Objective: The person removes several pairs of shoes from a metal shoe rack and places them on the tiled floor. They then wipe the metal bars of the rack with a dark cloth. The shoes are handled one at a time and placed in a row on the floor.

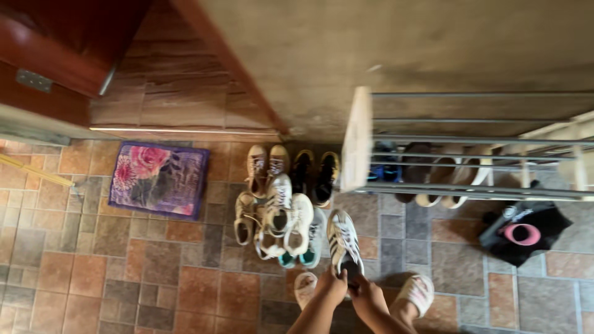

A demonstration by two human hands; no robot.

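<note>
While both hands meet at its heel, left hand (332,286) and right hand (367,295) have fingers pinching the striped sneaker (344,241) on the floor (124,272), just right of the shoe pile (278,216).

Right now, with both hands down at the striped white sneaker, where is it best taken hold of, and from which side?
Probably at the heel collar, from the near side. The striped white sneaker lies sole down with its toe toward the wall and its heel opening toward the person, where the left hand and right hand meet. Other sneakers crowd its left side, so that side is tight. The blur hides each hand's grip.
</note>
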